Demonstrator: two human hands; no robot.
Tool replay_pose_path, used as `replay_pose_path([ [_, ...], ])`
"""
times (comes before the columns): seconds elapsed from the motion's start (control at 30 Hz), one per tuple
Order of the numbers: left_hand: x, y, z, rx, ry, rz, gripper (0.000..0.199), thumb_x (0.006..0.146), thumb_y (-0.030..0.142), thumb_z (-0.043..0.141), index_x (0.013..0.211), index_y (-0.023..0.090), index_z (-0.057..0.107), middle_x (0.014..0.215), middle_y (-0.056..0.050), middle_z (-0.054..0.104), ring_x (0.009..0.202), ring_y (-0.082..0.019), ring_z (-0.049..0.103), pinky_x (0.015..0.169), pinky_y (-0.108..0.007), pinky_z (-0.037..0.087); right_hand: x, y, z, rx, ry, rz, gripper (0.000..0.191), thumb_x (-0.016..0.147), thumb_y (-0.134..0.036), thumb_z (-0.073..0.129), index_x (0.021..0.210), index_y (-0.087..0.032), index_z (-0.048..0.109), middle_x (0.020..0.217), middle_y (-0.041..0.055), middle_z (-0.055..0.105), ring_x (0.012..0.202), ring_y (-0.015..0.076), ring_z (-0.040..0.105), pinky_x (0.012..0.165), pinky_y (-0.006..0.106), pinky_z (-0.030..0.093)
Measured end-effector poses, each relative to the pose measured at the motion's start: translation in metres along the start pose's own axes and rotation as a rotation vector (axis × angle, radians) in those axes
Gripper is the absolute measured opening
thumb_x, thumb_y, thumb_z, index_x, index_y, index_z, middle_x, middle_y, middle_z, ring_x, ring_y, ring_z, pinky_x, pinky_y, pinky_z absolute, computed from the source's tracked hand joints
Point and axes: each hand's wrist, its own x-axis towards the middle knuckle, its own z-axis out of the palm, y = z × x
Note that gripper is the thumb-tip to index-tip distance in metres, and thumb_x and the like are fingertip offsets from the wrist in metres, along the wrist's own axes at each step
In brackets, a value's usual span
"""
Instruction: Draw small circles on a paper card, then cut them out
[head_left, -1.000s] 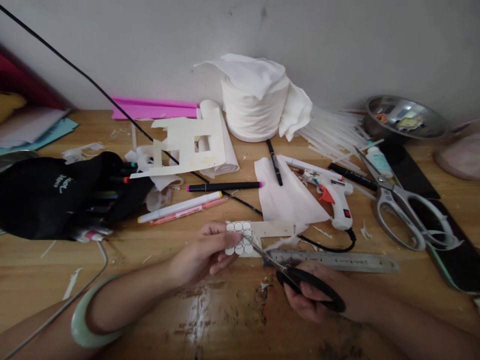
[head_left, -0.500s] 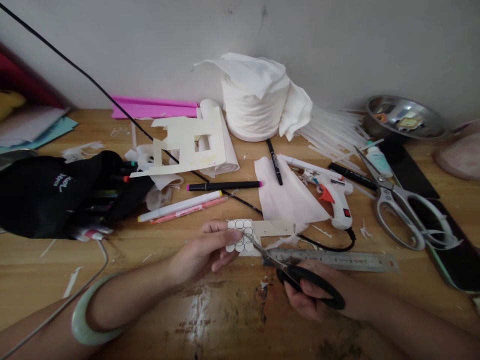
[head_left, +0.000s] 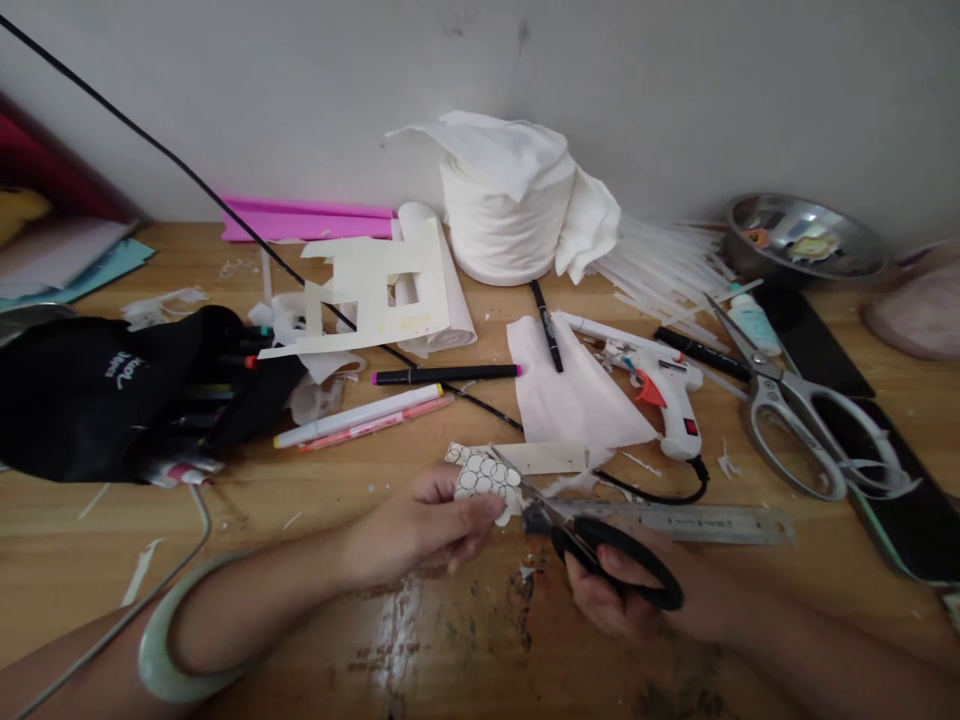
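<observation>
My left hand [head_left: 435,515] pinches a small piece of white paper [head_left: 484,475] with rows of black-outlined circles on it. Its edge follows the curves of some circles. In my right hand [head_left: 626,585] are black-handled scissors [head_left: 615,550], fingers through the loops. Their blades point up and left, with the tips at the paper's right side; whether they touch it I cannot tell. Just behind lies a pale paper strip [head_left: 547,458], and a metal ruler [head_left: 705,523] lies beyond the scissors.
A white glue gun [head_left: 671,400] with its cord and large silver-handled scissors [head_left: 795,410] lie to the right. Several markers, including a black one [head_left: 446,374], are in the middle. A white fabric roll [head_left: 506,220] stands behind. A black pouch [head_left: 112,400] lies left.
My left hand has turned and tilted the circle-printed paper, and my thumb has shifted to its lower right. The scissors stay nearly in place, their blades now at the paper's right side.
</observation>
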Motion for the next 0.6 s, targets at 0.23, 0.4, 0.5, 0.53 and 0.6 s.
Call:
replay_pose_path([
  [0.23, -0.0004, 0.0013, -0.0002, 0.032, -0.034, -0.014, 0.049, 0.072, 0.060, 0.050, 0.050, 0.017, 0.044, 0.041, 0.003, 0.042, 0.036, -0.007, 0.030, 0.039, -0.022, 0.020, -0.0001, 0.0004, -0.0017, -0.013, -0.012, 0.002, 0.052, 0.073, -0.066, 0.049, 0.063, -0.015, 0.043, 0.048, -0.0065, 0.036, 0.037, 0.0027, 0.027, 0.033, 0.015, 0.017],
  [0.4, -0.0002, 0.0012, -0.0020, -0.009, -0.033, -0.027, 0.048, 0.071, 0.058, 0.054, 0.049, 0.017, 0.046, 0.040, 0.003, 0.043, 0.035, -0.007, 0.034, 0.040, -0.023, 0.022, -0.0012, -0.0011, -0.0003, -0.019, 0.003, 0.020, 0.052, 0.072, -0.066, 0.051, 0.062, -0.015, 0.042, 0.047, -0.0064, 0.037, 0.037, 0.0027, 0.028, 0.033, 0.015, 0.018],
  [0.5, -0.0004, 0.0010, -0.0027, -0.043, -0.020, -0.030, 0.046, 0.070, 0.056, 0.056, 0.048, 0.016, 0.047, 0.041, 0.003, 0.044, 0.036, -0.007, 0.036, 0.040, -0.022, 0.022, -0.0008, -0.0018, 0.0003, -0.007, 0.000, 0.017, 0.051, 0.073, -0.064, 0.051, 0.062, -0.016, 0.042, 0.045, -0.0070, 0.035, 0.036, 0.0026, 0.027, 0.033, 0.016, 0.018],
  [0.53, -0.0005, 0.0007, -0.0027, -0.054, -0.012, -0.030, 0.046, 0.070, 0.055, 0.056, 0.048, 0.016, 0.047, 0.040, 0.003, 0.044, 0.036, -0.007, 0.036, 0.040, -0.022, 0.022, -0.0006, -0.0020, 0.0004, -0.012, 0.002, 0.008, 0.050, 0.074, -0.063, 0.051, 0.061, -0.016, 0.042, 0.045, -0.0070, 0.035, 0.036, 0.0027, 0.027, 0.033, 0.016, 0.018],
  [0.6, -0.0006, 0.0000, -0.0025, -0.088, 0.002, -0.032, 0.045, 0.070, 0.054, 0.057, 0.048, 0.015, 0.048, 0.040, 0.003, 0.044, 0.035, -0.007, 0.035, 0.040, -0.022, 0.022, -0.0003, -0.0025, 0.0006, -0.032, 0.008, -0.009, 0.049, 0.076, -0.062, 0.049, 0.061, -0.015, 0.042, 0.044, -0.0069, 0.036, 0.036, 0.0028, 0.028, 0.034, 0.016, 0.019],
])
